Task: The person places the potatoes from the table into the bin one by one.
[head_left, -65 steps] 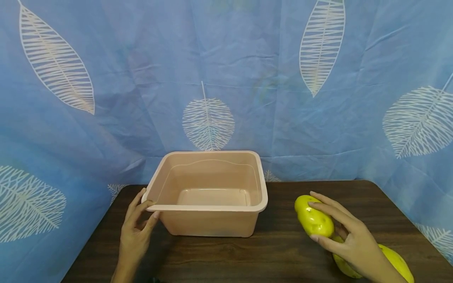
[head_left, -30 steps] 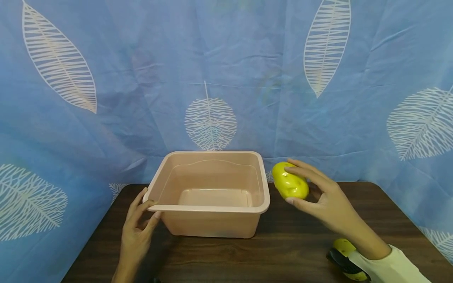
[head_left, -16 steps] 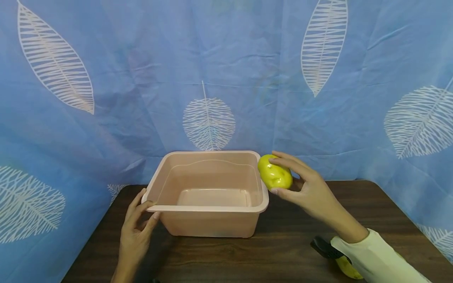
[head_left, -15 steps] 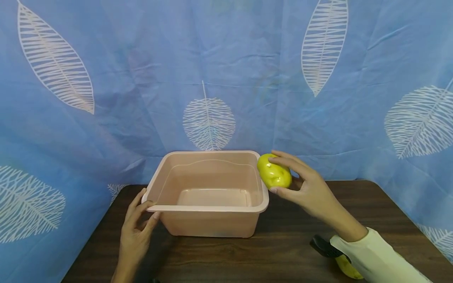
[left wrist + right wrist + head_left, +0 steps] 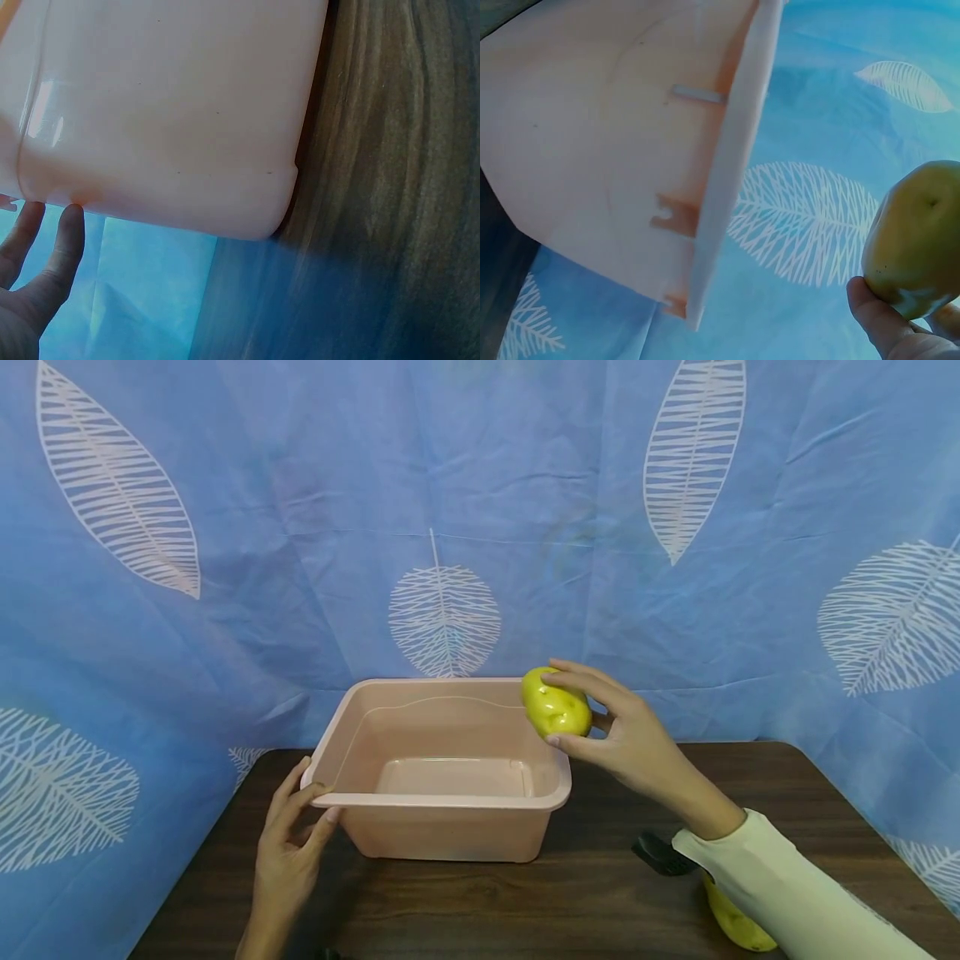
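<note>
A pale cream sleeve (image 5: 787, 885) covers the right forearm, plain and smooth, with a faint greyish streak (too soft to make out) along its outer edge. Its cuff is loose and slightly uneven. From beneath the sleeve, near the cuff, juts a black fitting (image 5: 663, 855), blunt-ended, with what look like fine ridges. Beyond the cuff, the right hand (image 5: 618, 718) is bare and slim-fingered; well apart from the sleeve, the left hand (image 5: 288, 843) matches it, its wrist bare too.
</note>
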`<state>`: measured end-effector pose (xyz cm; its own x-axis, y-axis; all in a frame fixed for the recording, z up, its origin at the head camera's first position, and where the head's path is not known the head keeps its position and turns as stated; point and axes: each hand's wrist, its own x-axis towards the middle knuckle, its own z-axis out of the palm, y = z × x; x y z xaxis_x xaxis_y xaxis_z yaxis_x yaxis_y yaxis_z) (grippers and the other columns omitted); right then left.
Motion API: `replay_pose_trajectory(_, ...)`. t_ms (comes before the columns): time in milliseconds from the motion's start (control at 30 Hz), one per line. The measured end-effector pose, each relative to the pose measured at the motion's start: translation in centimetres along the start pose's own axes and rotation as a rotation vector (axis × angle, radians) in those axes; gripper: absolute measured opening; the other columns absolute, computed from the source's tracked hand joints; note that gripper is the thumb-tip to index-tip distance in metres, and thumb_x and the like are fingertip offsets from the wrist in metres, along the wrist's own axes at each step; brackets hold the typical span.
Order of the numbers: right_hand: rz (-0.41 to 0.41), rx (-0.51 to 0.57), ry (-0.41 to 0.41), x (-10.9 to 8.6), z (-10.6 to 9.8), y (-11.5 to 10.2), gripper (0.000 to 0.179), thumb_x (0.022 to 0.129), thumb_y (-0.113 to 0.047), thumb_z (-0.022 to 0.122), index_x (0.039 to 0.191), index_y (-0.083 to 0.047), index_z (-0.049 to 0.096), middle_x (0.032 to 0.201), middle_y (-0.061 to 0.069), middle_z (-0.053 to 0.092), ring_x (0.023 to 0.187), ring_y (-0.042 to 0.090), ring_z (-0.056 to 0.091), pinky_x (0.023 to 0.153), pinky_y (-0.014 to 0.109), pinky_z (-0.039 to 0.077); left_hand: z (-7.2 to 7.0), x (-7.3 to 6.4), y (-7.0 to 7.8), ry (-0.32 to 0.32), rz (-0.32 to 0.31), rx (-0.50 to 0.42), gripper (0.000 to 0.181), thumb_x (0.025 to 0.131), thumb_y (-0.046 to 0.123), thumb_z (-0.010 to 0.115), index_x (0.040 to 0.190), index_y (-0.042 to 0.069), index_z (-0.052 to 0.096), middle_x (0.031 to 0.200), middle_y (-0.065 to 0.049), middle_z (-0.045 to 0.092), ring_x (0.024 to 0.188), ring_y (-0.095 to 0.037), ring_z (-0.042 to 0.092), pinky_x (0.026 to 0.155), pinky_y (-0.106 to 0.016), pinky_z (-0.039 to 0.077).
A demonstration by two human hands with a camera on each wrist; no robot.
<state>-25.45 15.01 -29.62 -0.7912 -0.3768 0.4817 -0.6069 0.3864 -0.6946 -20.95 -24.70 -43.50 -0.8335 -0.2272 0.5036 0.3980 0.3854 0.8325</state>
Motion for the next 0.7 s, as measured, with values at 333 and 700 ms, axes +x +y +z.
replay_pose_trajectory(333, -0.015, 0.002, -0.027, 1.9, 0.8, -0.6, 0.058, 0.086, -0.02, 0.078, 0.138, -0.028, 0.054, 0.153, -0.009, 0.04, 0.136, 0.019, 0.044, 0.095, 0.032, 0.053, 0.0, 0.0, 0.0, 0.006, -0.007, 0.004, 0.034, 0.089, -0.002, 0.068, 0.122, 0.003, 0.063, 0.156, 0.003, 0.036, 0.133, -0.006, 0.042, 0.079, -0.012, 0.053)
replay_pose_trajectory(700, -0.032, 0.019, -0.068, 4.0, 2.2, -1.1, 0.057, 0.085, -0.024, 0.078, 0.138, -0.028, 0.055, 0.152, -0.008, 0.042, 0.133, 0.018, 0.046, 0.095, 0.044, 0.053, 0.0, 0.0, 0.1, 0.001, 0.001, -0.002, 0.035, 0.088, -0.002, 0.069, 0.122, 0.003, 0.063, 0.156, 0.003, 0.036, 0.133, -0.008, 0.042, 0.078, -0.013, 0.054)
